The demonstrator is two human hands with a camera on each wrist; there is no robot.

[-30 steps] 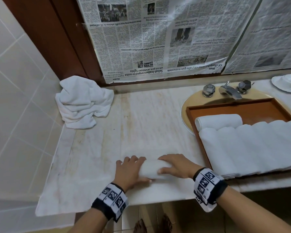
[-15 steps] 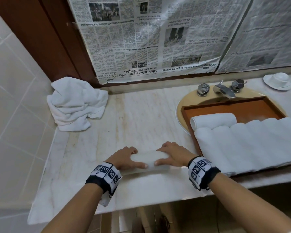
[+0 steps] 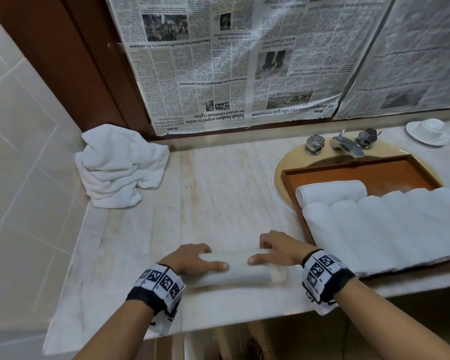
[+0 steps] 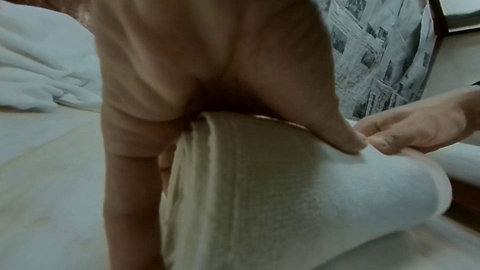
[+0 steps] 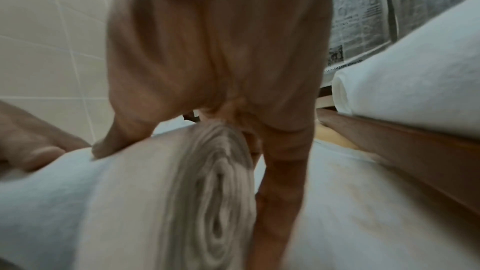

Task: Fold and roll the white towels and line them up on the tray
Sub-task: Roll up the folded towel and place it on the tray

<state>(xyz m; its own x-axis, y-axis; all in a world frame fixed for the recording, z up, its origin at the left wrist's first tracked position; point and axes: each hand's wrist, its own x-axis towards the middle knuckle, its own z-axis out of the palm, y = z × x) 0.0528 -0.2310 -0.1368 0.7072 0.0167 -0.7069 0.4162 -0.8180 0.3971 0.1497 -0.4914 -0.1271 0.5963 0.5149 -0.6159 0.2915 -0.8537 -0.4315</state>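
Note:
A rolled white towel [image 3: 238, 272] lies on the marble counter near its front edge. My left hand [image 3: 205, 258] grips its left end, thumb on top and fingers curled over the far side. My right hand [image 3: 264, 252] grips the right end in the same manner. In the left wrist view my left hand [image 4: 182, 69] wraps the roll [image 4: 298, 192]. The right wrist view has my right hand [image 5: 221, 59] over the roll's spiral end [image 5: 211, 202]. The brown tray [image 3: 289, 178] at the right holds several rolled white towels [image 3: 374, 224]. A crumpled white towel pile [image 3: 120, 165] sits at the back left.
The tray lies over a sink with a chrome faucet [image 3: 347, 145]. A white saucer [image 3: 427, 132] stands at the back right. Newspaper [image 3: 231, 61] covers the wall behind. A tiled wall [image 3: 24, 152] bounds the counter on the left. The tray's rim [image 5: 389, 141] is close beside my right hand.
Both hands have stayed on the roll. They now sit a little further apart, and more of the roll shows between them. The head view has shifted slightly.

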